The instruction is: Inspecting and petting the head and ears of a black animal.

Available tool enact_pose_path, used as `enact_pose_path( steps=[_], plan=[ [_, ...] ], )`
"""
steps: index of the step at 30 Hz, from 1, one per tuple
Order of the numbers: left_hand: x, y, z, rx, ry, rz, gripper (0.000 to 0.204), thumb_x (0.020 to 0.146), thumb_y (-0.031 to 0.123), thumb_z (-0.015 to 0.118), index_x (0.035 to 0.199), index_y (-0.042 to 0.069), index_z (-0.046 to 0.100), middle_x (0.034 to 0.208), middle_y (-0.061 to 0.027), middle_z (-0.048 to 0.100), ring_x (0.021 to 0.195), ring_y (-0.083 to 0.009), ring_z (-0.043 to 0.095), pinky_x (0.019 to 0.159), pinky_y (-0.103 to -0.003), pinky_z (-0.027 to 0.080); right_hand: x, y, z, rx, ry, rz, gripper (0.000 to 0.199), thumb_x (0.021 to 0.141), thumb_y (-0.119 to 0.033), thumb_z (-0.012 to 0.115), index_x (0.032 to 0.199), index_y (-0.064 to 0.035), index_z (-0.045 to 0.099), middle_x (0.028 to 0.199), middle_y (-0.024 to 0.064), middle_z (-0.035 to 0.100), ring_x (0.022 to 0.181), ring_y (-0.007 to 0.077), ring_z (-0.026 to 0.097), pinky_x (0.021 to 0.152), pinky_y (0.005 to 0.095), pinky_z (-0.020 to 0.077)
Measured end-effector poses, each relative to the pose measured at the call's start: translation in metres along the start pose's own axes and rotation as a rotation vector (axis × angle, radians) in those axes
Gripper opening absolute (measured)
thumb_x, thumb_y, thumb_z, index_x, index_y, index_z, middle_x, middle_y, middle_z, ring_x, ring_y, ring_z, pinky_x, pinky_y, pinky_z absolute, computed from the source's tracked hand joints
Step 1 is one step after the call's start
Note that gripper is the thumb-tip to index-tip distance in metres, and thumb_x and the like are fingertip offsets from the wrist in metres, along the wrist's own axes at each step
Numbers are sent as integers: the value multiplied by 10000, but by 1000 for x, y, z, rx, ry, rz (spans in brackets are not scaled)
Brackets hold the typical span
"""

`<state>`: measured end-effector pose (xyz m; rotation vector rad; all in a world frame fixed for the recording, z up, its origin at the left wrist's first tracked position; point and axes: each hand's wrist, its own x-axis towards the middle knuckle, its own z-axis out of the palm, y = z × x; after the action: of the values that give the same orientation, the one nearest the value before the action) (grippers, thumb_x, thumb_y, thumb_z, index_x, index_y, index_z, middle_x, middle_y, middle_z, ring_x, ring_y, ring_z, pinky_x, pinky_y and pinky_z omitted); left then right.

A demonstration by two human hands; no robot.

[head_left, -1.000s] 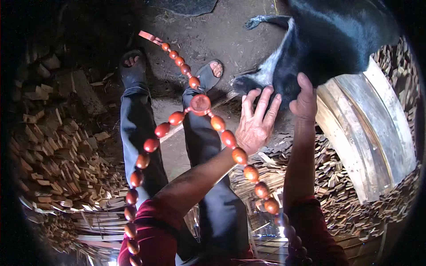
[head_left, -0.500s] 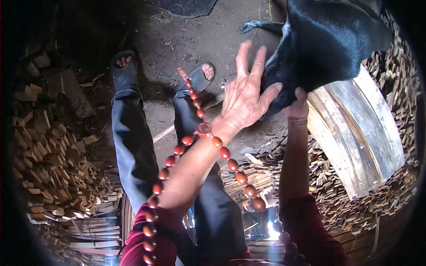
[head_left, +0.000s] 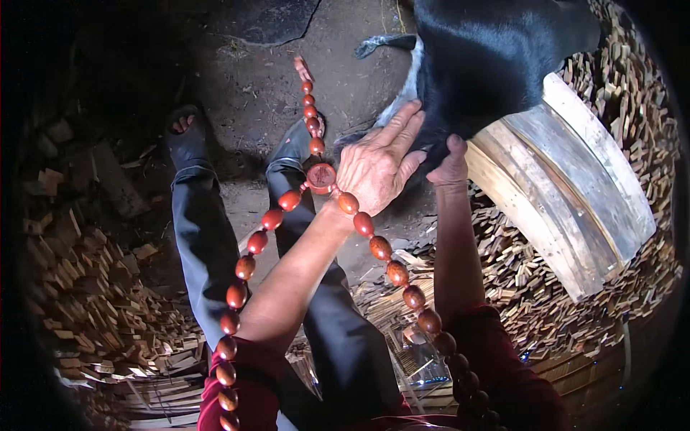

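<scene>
A black, short-haired animal hide [head_left: 481, 65] with a pale edge lies draped over a curved block of wooden staves [head_left: 557, 194]. A narrow leg-like flap sticks out from its left side. My left hand [head_left: 377, 161] rests on the hide's near left part, back up, its fingers stretched out and lying flat. Close to its right, my right hand [head_left: 451, 165] holds the hide's near edge; the thumb points up and the fingers are mostly hidden. A string of reddish-brown beads [head_left: 379, 248] with a round disc hangs in front of my left forearm.
Split wood pieces [head_left: 108, 287] are heaped at the left, and more chips [head_left: 532, 287] lie around the curved block at the right. A dark flat sheet [head_left: 277, 21] lies on the dirt floor [head_left: 345, 68] at the far side. My sandalled feet stand at the left.
My left hand has come down from raised, spread fingers to lie flat on the hide. The view has shifted, and the beads have swung.
</scene>
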<state>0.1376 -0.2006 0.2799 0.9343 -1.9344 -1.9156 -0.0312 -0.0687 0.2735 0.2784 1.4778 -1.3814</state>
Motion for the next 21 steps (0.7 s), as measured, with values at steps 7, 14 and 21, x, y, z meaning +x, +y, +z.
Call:
enact_pose_path(
  steps=[7, 14, 21],
  plan=[
    [-11, 0, 2, 3, 75, 14, 461, 886, 165, 706, 1317, 27, 621, 1398, -102, 593, 1050, -319, 651, 904, -386, 539, 3, 1, 2, -88, -1, -14, 836, 727, -500, 826, 1365, -41, 540, 1289, 106, 634, 1181, 272, 612, 1049, 410, 498],
    [-18, -4, 2, 10, 189, 53, 410, 853, 90, 725, 1255, 32, 671, 1302, -124, 650, 1009, -322, 658, 867, -386, 547, 3, 7, 13, -83, 48, -36, 849, 717, -508, 827, 1364, -44, 535, 1277, 102, 628, 1167, 272, 608, 1049, 411, 496],
    [1, 4, -16, -99, 188, -115, 391, 832, 179, 733, 1184, 28, 660, 1167, -164, 643, 1022, -348, 663, 866, -409, 545, -4, 6, 37, -58, -24, -54, 763, 750, -417, 797, 1342, -5, 548, 1250, 125, 646, 1133, 279, 635, 1038, 414, 505]
  ],
)
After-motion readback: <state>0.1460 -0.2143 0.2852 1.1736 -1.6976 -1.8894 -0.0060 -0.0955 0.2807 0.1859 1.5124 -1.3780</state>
